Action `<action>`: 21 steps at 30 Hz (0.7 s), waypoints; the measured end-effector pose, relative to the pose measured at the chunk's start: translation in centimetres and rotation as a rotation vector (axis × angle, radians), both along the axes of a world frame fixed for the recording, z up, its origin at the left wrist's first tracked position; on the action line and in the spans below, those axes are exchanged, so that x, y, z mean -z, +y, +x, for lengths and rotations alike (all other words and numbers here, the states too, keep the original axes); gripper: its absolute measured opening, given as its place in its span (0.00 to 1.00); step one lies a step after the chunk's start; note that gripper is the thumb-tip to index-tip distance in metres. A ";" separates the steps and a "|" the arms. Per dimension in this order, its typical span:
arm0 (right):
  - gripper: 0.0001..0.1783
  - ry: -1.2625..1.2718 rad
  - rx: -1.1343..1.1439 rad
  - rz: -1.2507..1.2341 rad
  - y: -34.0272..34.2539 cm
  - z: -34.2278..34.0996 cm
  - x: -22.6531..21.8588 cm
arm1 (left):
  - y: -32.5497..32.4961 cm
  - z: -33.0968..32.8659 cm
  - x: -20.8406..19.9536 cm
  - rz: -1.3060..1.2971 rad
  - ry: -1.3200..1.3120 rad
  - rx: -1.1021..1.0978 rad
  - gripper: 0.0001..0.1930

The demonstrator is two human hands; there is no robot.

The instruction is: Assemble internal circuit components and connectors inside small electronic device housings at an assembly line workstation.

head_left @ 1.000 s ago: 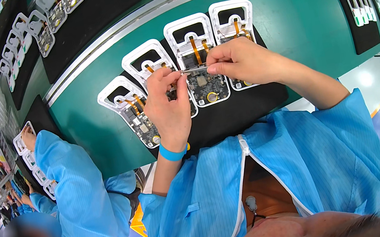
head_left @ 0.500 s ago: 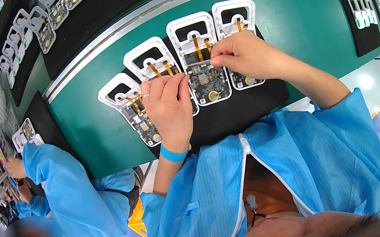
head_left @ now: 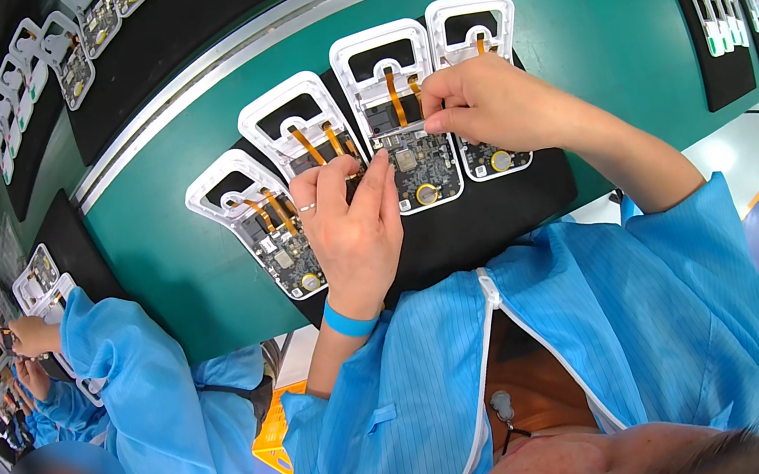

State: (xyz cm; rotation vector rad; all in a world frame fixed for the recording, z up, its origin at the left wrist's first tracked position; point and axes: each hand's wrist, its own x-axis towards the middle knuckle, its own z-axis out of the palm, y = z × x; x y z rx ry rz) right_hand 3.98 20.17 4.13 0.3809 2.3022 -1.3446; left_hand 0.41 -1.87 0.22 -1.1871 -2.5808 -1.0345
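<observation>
Boards in white frames sit in a row on a black mat [head_left: 498, 216] on the green counter [head_left: 606, 24]. Going left to right, my left hand [head_left: 353, 231] lies flat, fingers together, on the second frame [head_left: 305, 128]; the third board [head_left: 418, 169] sits between my hands; my right hand [head_left: 489, 106] pinches its top edge.

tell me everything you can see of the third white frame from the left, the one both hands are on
The third white frame is a white, plastic-looking holder lying flat on a black mat on the green bench. It has a rectangular cut-out at its far end, orange flex strips running down its middle, and a green circuit board with a gold round part at its near end. The left hand touches the board's left edge; the right hand pinches at its top right.
</observation>
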 end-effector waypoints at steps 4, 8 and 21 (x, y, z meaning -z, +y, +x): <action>0.09 -0.049 -0.042 0.017 0.2 -0.3 -0.1 | 0.0 0.0 0.2 0.010 -0.012 0.006 0.13; 0.08 -0.012 -0.032 -0.055 0.4 -0.5 0.1 | 0.0 0.1 0.3 0.019 -0.022 0.005 0.14; 0.06 0.045 -0.125 -0.033 0.7 -0.7 0.1 | -0.5 -0.2 0.7 0.018 -0.053 0.017 0.16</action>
